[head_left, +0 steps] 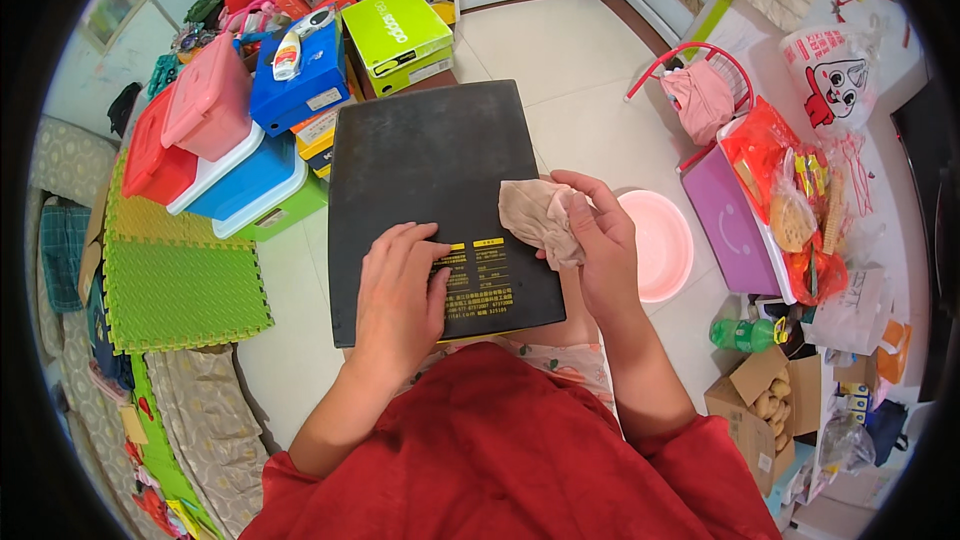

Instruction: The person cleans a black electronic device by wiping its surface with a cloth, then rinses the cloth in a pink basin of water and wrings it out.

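A large flat black box [430,155] with yellow print along its near end lies in front of me, its near edge close to my lap. My left hand [398,290] rests on its near left part, fingers stretched out and holding nothing. Over the box's right edge, my right hand [606,245] grips a crumpled beige cloth [538,222] between thumb and fingers. The cloth hangs just above or against the box; whether it touches I cannot tell. Beside my right hand, a round pink basin [682,245] stands on the tiled floor.
Left of the box are stacked lidded bins [240,185], a blue shoebox [300,75] and a green shoebox [395,35]. Green foam mats [185,295] lie farther left. To the right stand a purple bin [735,225], a green bottle [742,334] and a carton of potatoes [745,430].
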{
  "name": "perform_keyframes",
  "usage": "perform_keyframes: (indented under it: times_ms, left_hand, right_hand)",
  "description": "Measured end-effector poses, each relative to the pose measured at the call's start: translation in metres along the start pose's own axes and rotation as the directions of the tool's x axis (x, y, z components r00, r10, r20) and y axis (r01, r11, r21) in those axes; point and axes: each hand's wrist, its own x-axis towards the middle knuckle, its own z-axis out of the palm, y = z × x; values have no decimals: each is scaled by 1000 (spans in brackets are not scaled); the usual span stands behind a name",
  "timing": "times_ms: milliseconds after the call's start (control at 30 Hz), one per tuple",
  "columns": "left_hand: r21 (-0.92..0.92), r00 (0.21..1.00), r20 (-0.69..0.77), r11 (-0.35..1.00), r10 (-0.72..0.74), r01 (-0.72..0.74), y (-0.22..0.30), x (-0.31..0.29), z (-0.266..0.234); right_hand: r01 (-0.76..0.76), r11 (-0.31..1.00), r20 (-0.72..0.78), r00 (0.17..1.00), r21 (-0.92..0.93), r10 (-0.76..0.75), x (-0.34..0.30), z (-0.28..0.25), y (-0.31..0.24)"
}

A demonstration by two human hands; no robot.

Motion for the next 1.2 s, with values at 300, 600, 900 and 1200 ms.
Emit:
perform_keyframes:
  times_ms: [300, 600, 900, 1200]
  left_hand:
    - [-36, 988, 58, 989, 142, -140, 3, 2, 5]
    - [-5, 991, 85, 995, 103, -103, 11, 1, 13]
    - [89, 979, 180, 990, 95, -112, 1, -4, 16]
    - [50, 991, 99, 994, 92, -98, 4, -9, 16]
  right_hand:
    - [211, 821, 66, 976, -530, -208, 5, -7, 5]
    - [473, 267, 282, 800, -840, -529, 0, -7, 29]
    - [568, 195, 456, 786, -800, -418, -56, 0, 21]
    - [152, 821, -36, 978, -551, -205, -63, -23, 3]
